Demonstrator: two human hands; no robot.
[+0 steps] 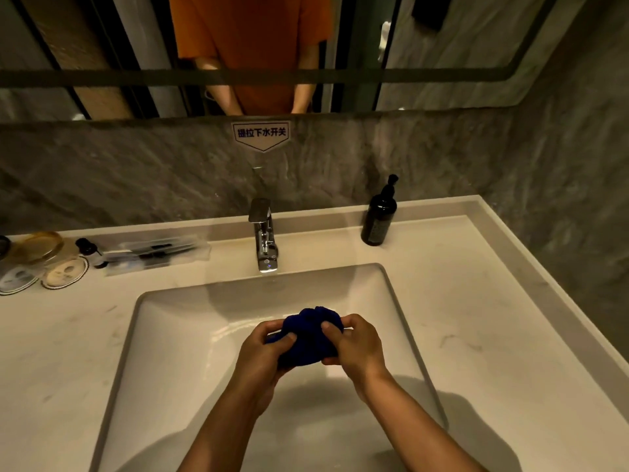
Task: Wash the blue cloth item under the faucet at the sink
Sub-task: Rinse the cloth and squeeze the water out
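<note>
Cloth [308,338], bunched into a blue wad, sits between our left hand [262,356] and right hand [357,345] over the sink [163,335], short of the faucet [263,240]. Both sets of fingers clamp it. Squeezing here could splash the bench [476,318]. Its long axis runs roughly left-right; no end shows.

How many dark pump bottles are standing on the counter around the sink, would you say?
2: a large pump bottle right of the faucet, and a small bottle at far left; others may be hidden.
</note>
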